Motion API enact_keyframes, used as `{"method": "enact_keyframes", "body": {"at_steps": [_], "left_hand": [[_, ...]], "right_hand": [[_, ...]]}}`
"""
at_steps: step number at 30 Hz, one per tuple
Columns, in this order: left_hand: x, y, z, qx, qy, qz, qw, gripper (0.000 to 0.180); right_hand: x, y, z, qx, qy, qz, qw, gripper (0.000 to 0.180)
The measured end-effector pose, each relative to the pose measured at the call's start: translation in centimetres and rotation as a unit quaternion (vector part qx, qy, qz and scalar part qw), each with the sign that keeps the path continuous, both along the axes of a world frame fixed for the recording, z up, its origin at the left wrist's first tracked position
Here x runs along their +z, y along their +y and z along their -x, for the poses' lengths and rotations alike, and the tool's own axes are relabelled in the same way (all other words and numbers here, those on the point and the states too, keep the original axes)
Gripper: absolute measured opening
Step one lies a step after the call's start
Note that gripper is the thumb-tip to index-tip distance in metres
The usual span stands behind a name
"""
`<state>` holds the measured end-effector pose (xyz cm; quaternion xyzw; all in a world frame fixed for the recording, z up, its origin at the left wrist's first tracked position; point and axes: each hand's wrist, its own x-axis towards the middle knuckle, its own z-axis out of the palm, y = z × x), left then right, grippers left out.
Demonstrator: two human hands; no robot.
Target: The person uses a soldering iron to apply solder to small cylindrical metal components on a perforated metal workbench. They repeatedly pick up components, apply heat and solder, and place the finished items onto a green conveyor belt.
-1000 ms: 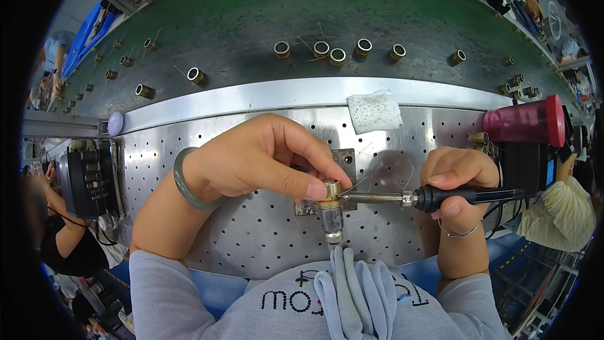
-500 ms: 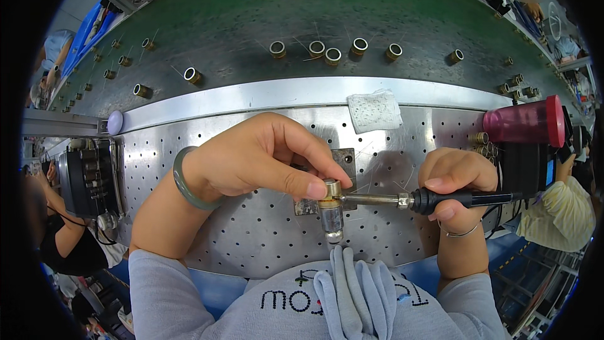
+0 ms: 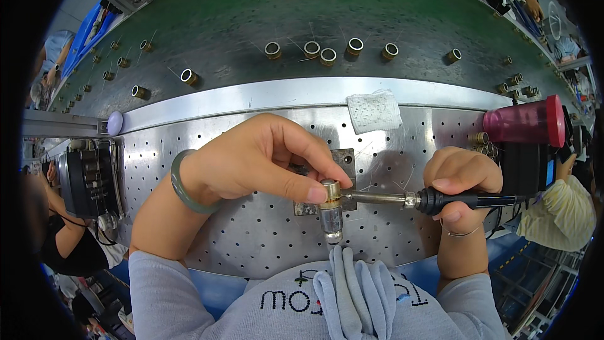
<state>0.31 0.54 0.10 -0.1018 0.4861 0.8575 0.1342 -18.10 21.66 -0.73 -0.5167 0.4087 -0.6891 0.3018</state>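
A small brass ring coil point(image 3: 329, 190) is seated on top of a short cylindrical metal fixture point(image 3: 331, 219), which stands on the perforated stainless-steel tabletop point(image 3: 251, 239) near the body, in front of a small square metal plate point(image 3: 345, 162). The coil is pinched by the left hand point(image 3: 258, 158), its thumb and forefinger pressed together on the coil's left side, the other fingers curled above; a smooth green bangle point(image 3: 184, 182) is worn on that wrist. A soldering iron point(image 3: 434, 200) is gripped by the right hand point(image 3: 460, 184), fingers wrapped tightly round its black handle, and is held level, its bright metal tip touching the coil from the right. A white, coarse-textured sponge pad point(image 3: 374, 111) lies farther away, by a polished steel rail. Beyond it, more brass coils point(image 3: 328, 56) are scattered over a green belt point(image 3: 251, 6). A translucent pink bottle point(image 3: 523, 122) lies at the right.
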Motion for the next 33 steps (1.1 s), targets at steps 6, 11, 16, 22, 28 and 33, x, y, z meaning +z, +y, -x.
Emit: {"method": "enact_keyframes", "body": {"at_steps": [6,11,16,22,28,33], "left_hand": [[0.2,0.1,0.0,0.005,-0.003,0.007,1.000,0.030],[0.2,0.2,-0.1,0.004,0.000,0.015,1.000,0.029],[0.4,0.3,-0.1,0.005,-0.008,0.023,1.000,0.028],[0.1,0.3,0.0,0.001,0.007,0.012,1.000,0.029],[-0.2,-0.1,0.0,0.002,0.036,-0.014,0.999,0.035],[-0.8,-0.2,0.3,0.023,0.083,0.027,0.996,0.045]], "right_hand": [[-0.1,-0.2,0.0,0.013,0.012,0.009,1.000,0.028],[0.0,-0.2,0.0,0.010,0.016,0.001,1.000,0.026],[0.1,-0.3,0.0,0.005,0.033,-0.008,0.999,0.024],[0.0,0.1,-0.1,-0.018,0.019,-0.021,0.999,0.022],[0.3,0.5,0.1,-0.067,-0.031,-0.027,0.997,0.018],[0.3,0.5,0.0,-0.059,-0.047,-0.037,0.997,0.018]]}}
